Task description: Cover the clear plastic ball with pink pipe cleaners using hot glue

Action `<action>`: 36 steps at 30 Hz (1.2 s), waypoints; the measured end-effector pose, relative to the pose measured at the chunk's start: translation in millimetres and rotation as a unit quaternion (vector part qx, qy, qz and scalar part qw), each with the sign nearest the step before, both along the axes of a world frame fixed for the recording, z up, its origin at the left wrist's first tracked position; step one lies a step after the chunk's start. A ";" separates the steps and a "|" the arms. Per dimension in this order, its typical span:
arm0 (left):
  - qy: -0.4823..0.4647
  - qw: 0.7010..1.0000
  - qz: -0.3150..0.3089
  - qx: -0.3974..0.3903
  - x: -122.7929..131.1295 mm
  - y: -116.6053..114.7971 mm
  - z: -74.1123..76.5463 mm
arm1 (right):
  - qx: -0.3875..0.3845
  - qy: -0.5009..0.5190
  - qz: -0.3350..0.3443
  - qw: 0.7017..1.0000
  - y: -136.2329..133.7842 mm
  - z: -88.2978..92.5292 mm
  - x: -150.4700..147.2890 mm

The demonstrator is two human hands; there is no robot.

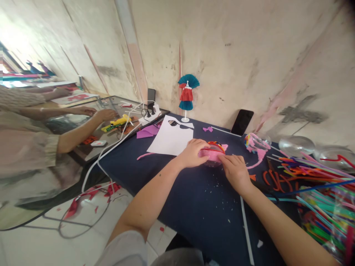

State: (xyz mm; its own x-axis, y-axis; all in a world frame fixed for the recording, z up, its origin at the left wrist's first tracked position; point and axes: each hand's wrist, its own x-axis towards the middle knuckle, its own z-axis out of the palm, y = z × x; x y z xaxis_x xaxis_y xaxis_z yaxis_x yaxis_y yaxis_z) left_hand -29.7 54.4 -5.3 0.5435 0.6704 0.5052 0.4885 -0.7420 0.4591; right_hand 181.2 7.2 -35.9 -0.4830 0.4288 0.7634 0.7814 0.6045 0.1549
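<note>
My left hand (192, 152) and right hand (235, 170) close their fingers on a pink craft piece (212, 152), mid-tabletop (194, 207). It looks light, soft and crushable; best held gently by its edges.

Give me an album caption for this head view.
Both hands, left hand and right hand, press a pink craft piece on the dark blue table.
</note>
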 end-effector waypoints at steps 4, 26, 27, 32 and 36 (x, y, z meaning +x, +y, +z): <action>0.005 1.000 -0.006 -0.003 -0.3 -1.4 2.1 | -0.004 0.005 0.000 1.000 -0.3 -0.2 0.2; 0.006 1.000 -0.005 0.013 -2.0 -0.1 1.8 | -0.005 0.009 -0.014 1.000 1.1 -0.9 2.2; 0.013 1.000 -0.002 0.013 -1.3 -1.3 2.2 | -0.005 0.010 -0.015 1.000 1.2 -1.2 2.2; 0.076 0.997 0.016 0.022 3.4 -8.1 6.0 | -0.012 0.009 -0.013 1.000 1.9 -2.3 2.9; 0.094 0.994 0.031 0.040 6.2 -10.5 4.9 | -0.022 0.011 -0.006 1.000 0.3 -1.9 3.0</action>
